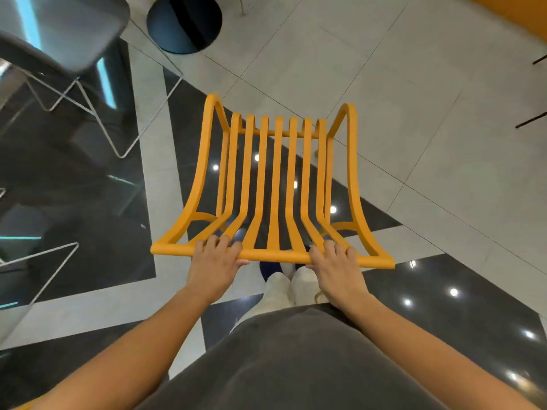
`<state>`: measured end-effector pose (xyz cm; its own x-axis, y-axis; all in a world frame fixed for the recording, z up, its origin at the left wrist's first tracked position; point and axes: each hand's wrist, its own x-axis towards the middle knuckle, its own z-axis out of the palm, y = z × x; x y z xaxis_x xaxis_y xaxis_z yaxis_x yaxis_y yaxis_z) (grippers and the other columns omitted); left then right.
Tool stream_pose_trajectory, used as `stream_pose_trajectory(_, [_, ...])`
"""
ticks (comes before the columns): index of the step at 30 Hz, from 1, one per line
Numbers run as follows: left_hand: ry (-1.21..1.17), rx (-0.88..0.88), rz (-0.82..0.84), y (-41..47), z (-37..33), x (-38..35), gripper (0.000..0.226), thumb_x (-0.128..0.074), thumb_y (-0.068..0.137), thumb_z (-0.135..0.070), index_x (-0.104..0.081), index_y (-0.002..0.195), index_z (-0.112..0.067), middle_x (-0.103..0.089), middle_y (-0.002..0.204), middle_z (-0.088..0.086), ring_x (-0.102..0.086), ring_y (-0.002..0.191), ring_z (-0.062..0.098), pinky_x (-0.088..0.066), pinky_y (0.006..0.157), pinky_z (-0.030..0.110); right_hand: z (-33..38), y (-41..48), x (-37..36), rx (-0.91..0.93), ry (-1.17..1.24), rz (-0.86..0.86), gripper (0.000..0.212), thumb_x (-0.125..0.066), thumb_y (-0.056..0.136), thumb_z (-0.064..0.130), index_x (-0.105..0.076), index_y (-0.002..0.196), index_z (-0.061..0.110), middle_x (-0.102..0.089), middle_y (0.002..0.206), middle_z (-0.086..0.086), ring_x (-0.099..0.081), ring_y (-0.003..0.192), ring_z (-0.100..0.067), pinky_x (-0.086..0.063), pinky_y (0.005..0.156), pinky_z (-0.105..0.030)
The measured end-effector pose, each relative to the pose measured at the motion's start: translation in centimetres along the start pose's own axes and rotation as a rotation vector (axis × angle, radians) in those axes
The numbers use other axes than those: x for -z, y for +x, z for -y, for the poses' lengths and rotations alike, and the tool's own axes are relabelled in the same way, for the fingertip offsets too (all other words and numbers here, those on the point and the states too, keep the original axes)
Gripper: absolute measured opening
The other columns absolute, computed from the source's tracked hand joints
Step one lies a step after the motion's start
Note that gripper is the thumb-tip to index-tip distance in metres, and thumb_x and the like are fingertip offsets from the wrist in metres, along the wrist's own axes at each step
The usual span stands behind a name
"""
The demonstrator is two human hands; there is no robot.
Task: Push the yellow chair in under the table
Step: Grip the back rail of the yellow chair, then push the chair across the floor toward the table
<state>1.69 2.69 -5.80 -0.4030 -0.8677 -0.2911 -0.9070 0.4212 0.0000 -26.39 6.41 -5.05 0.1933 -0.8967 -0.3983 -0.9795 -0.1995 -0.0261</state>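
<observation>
The yellow chair [278, 184] fills the middle of the view, seen from above and behind; it is made of slats that run from the top rail down into the seat. My left hand [214, 260] grips the top rail left of centre, fingers curled over it. My right hand [337, 266] grips the same rail right of centre. A round dark table base [183, 23] stands on the floor ahead at the upper left. An orange-yellow surface edge [521, 13] shows at the top right corner; what it belongs to I cannot tell.
A grey chair [65, 34] on thin wire legs stands at the upper left, and another wire frame [44, 276] sits at the left edge. Thin dark legs [532, 119] poke in at the right. The floor has light and glossy black tiles.
</observation>
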Motion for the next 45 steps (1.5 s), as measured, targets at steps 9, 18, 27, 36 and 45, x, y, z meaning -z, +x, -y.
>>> stream_pose_trajectory(9, [-0.064,0.051,-0.069,4.6,1.4,1.0,0.046,-0.037,0.094,-0.054,-0.056,0.095,-0.012,-0.062,0.092,0.009,-0.053,0.087,0.031,-0.042,0.077,0.047,-1.8,4.5,2.1,0.000,0.022,-0.077,0.025,-0.059,0.089,0.037,-0.045,0.100,0.020,-0.054,0.091,-0.008,-0.054,0.081,-0.028,-0.045,0.070,-0.046])
stream_pose_trajectory(18, [-0.078,0.111,-0.106,12.8,3.2,3.2,0.048,-0.035,0.092,-0.055,-0.057,0.098,-0.014,-0.062,0.097,0.009,-0.053,0.093,0.031,-0.041,0.084,0.051,-4.8,12.1,5.7,-0.066,-0.075,-0.066,0.025,-0.051,0.089,0.033,-0.044,0.107,0.016,-0.055,0.100,-0.013,-0.054,0.091,-0.034,-0.046,0.079,-0.057])
stream_pose_trajectory(27, [-0.146,0.279,-0.135,23.9,6.3,5.5,0.042,-0.041,0.093,-0.056,-0.057,0.108,-0.021,-0.056,0.108,0.013,-0.049,0.107,0.034,-0.019,0.109,0.063,-9.1,23.0,11.0,-0.101,-0.051,-0.024,0.030,-0.043,0.095,0.043,-0.044,0.115,0.020,-0.056,0.112,-0.017,-0.054,0.103,-0.038,-0.041,0.087,-0.067])
stream_pose_trajectory(36, [-0.133,0.297,-0.173,33.5,9.8,8.7,0.043,-0.043,0.093,-0.055,-0.057,0.104,-0.015,-0.054,0.100,0.016,-0.047,0.089,0.035,-0.036,0.090,0.055,-14.6,34.3,15.9,0.036,-0.040,-0.008,0.029,-0.041,0.098,0.039,-0.047,0.117,0.018,-0.055,0.113,-0.016,-0.051,0.098,-0.035,-0.040,0.084,-0.055])
stream_pose_trajectory(45, [-0.151,0.405,-0.187,41.7,13.2,10.9,0.045,-0.039,0.094,-0.057,-0.057,0.107,-0.019,-0.054,0.103,0.015,-0.045,0.090,0.033,-0.036,0.086,0.051,-18.0,45.8,20.4,0.157,-0.119,-0.040,0.035,-0.032,0.096,0.044,-0.044,0.115,0.017,-0.053,0.107,-0.013,-0.050,0.094,-0.033,-0.040,0.084,-0.055])
